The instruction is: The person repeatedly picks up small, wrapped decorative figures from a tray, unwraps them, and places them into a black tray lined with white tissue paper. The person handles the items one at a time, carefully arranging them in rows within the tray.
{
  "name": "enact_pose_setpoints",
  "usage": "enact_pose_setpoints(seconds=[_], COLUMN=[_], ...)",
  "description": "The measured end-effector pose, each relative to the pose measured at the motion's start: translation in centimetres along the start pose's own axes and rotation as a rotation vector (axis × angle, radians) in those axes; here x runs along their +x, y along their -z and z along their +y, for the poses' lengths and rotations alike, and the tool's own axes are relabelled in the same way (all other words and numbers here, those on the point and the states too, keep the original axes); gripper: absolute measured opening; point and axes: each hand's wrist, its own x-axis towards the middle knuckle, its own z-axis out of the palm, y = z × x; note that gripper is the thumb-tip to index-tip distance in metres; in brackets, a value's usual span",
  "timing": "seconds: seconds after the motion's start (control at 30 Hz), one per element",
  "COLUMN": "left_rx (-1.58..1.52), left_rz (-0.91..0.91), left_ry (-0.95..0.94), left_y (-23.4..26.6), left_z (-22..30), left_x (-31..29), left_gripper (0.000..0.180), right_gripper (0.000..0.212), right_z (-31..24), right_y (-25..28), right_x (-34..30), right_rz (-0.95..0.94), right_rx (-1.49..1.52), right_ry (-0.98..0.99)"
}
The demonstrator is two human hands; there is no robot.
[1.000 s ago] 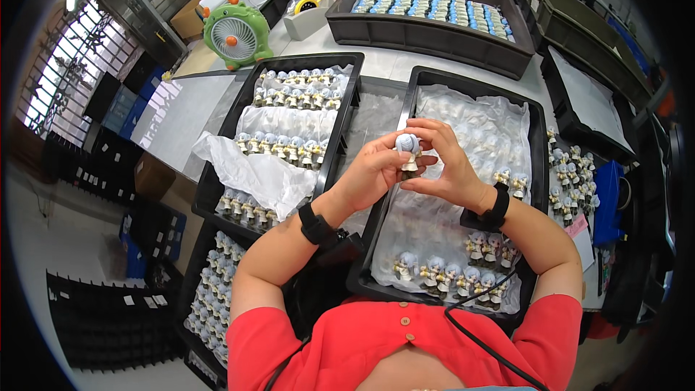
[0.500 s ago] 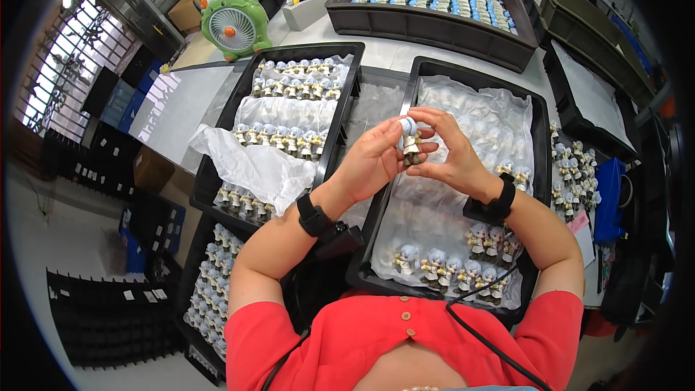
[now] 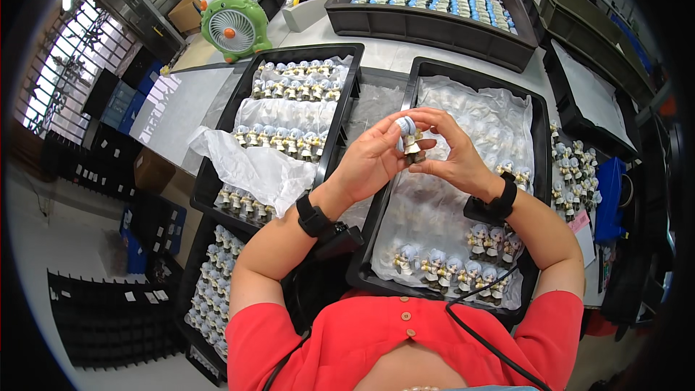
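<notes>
grasping pale-blue-haired, white-clad small figurine (image 3: 411, 143) in left hand (image 3: 371, 157) and right hand (image 3: 457, 153), over left side of black rectangular plastic tray (image 3: 541, 134); newly turned, so apparently not ready for setting down.

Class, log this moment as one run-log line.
left hand: holds figurine | right hand: holds same figurine | right tray: more figurines | left tray: white sheet draped

Ahead to our left we have a green fan (image 3: 235, 27), with a tape dispenser (image 3: 307, 11) near it. Farther left we see a barred window (image 3: 72, 58) and black crates (image 3: 108, 318); to our right, a blue bin (image 3: 612, 199) near a pink slip (image 3: 579, 220).
</notes>
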Motion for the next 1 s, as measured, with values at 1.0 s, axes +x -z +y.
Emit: enact_pose_setpoints(seconds=[1.0], left_rx=[-0.080], left_rz=[0.065], left_ry=[0.010], left_y=[-1.5], left_z=[0.8], left_x=[-1.4], left_gripper=[0.043], right_gripper=[0.062], right_z=[0.5], right_y=[-0.4], right_x=[-0.5], right_rz=[-0.117], right_rx=[0.505], right_ry=[-0.203])
